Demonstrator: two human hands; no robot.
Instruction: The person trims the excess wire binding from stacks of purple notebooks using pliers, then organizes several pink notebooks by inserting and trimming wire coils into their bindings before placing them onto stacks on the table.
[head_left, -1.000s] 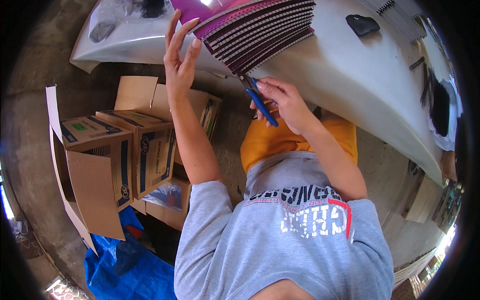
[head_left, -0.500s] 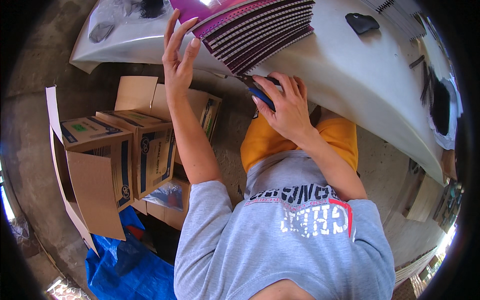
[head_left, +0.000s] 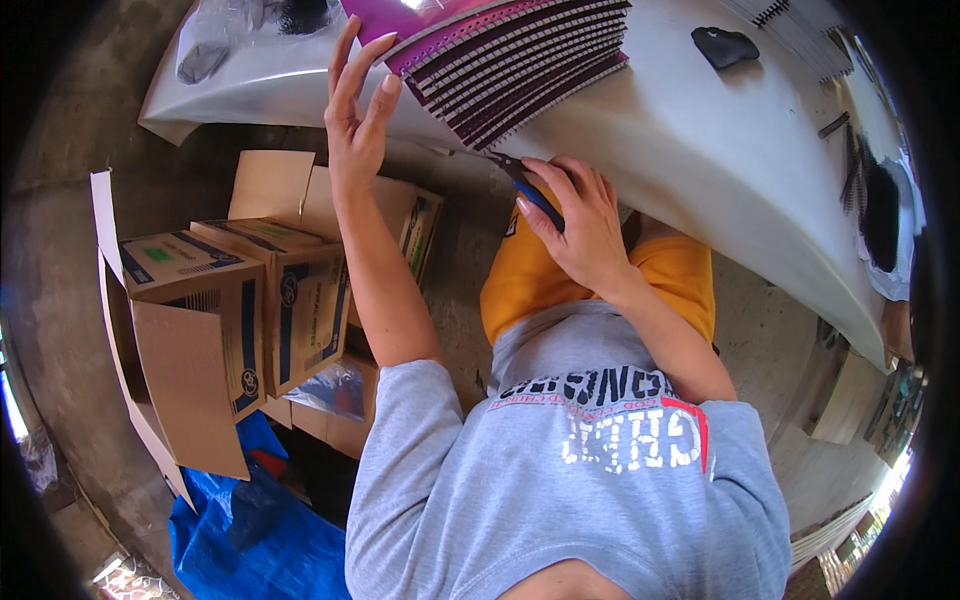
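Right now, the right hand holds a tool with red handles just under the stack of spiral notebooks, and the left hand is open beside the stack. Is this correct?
Not quite: the handles are blue, not red. In the head view, the right hand holds the tool just under the stack of spiral notebooks, and the left hand is open beside the stack.

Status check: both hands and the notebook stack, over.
Left hand open, fingers spread beside spiral notebook stack. Right hand shut on blue-handled pliers, tips at stack's edge. Nothing between.
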